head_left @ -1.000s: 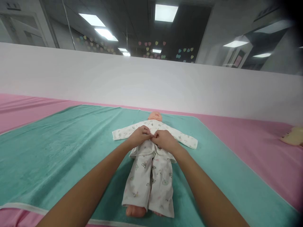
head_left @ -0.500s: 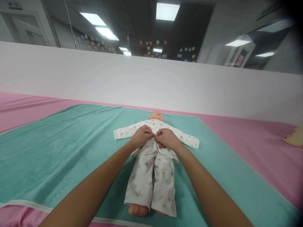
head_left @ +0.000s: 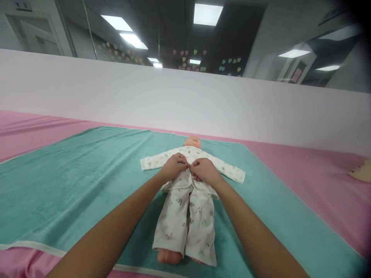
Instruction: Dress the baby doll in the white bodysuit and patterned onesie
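Note:
A baby doll (head_left: 192,142) lies on its back, head away from me, in a white printed shirt (head_left: 228,170) and matching trousers (head_left: 171,220). Its sleeves stretch out to both sides, and a foot (head_left: 169,256) pokes from the left trouser leg. My left hand (head_left: 175,166) pinches the shirt's front edge at mid-chest. Right beside it, my right hand (head_left: 203,170) pinches the other front edge, fingers curled. The fingertips almost meet over the front opening; any fastener between them is too small to make out. Below the hands the shirt's front edges hang apart.
Under the doll is a teal blanket (head_left: 87,173) with white edging, spread over a pink sheet (head_left: 307,173). A low white wall (head_left: 145,96) runs along the back, with dark glass above it. A pale yellow object (head_left: 361,172) sits at the far right edge.
Both hands stay at the shirt front with only small finger movements. The whole view has shifted slightly, so the doll appears a little further right.

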The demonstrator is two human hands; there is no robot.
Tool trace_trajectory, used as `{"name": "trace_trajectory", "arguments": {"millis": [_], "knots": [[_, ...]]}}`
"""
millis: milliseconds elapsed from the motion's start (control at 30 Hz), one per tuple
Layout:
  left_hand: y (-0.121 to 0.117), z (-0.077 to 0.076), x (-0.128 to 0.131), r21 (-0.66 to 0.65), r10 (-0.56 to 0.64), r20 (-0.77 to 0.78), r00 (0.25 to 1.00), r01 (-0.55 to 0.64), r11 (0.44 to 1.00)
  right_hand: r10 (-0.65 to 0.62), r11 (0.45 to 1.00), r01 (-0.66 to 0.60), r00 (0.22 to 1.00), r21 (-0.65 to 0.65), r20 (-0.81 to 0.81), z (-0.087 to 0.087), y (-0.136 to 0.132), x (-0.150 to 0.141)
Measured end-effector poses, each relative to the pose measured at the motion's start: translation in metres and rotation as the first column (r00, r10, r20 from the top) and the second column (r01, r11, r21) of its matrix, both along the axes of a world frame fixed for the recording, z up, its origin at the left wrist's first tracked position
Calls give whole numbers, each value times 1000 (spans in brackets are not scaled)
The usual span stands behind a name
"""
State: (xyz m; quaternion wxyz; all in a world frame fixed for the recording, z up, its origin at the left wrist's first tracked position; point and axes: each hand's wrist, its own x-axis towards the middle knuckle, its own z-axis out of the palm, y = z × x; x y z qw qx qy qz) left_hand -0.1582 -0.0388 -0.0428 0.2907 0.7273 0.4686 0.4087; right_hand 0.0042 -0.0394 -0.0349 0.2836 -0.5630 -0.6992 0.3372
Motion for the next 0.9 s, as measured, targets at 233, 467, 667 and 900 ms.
{"name": "trace_trajectory", "arguments": {"millis": [233, 467, 667, 900], "knots": [[1, 0, -2, 62, -29, -57, 998, 32, 998, -1, 999, -1, 999, -45, -50, -2, 3, 1], [1, 0, -3, 80, -49, -59, 997, 53, 995, 23, 996, -38, 985, -82, -174, 1, 1, 5], [-1, 4, -4, 58, -57, -85, 995, 62, 996, 18, 987, -65, 952, -144, -306, 1, 3, 9], [2, 2, -6, 125, -75, -142, 987, 93, 988, 25, 985, -77, 949, -153, -315, 3, 2, 10]]}}
